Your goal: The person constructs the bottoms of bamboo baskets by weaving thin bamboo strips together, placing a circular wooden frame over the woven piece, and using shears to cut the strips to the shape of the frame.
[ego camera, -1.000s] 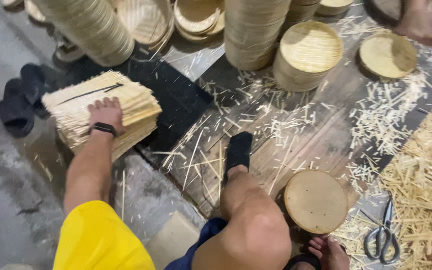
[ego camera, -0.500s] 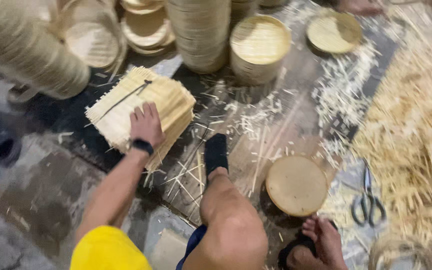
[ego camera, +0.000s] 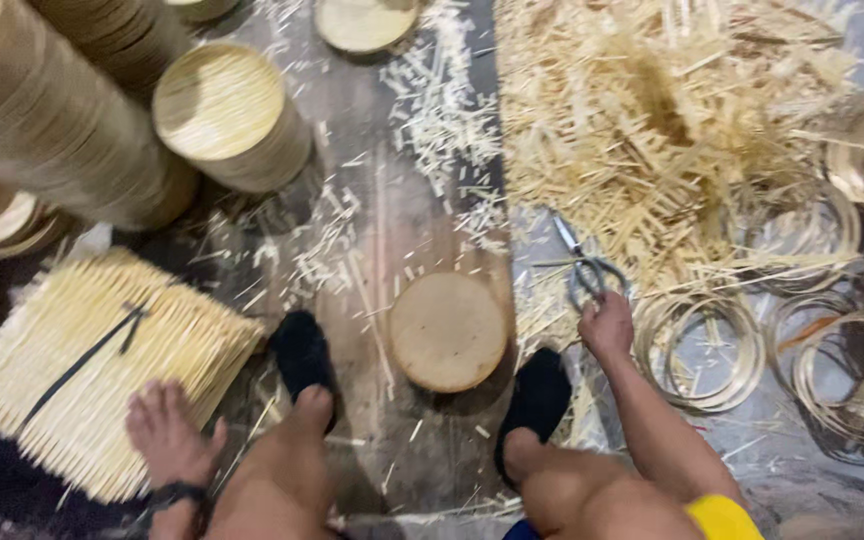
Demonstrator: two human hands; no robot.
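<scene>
while the right hand point(ego camera: 607, 325) seems clamped on the scissors point(ego camera: 582, 268), blades point up-left.

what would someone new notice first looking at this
Likely the big heap of pale bamboo offcuts spilling across the upper right. Next, the tied bundle of bamboo slats at lower left under the left hand, and the right hand touching scissors beside the round wooden block.

Left hand point(ego camera: 170, 432) flat, palm down, fingers spread, dark band at wrist, arm low at left. Right hand point(ego camera: 607, 325) loosely curled, knuckles up, forearm stretched forward past the right knee.
</scene>
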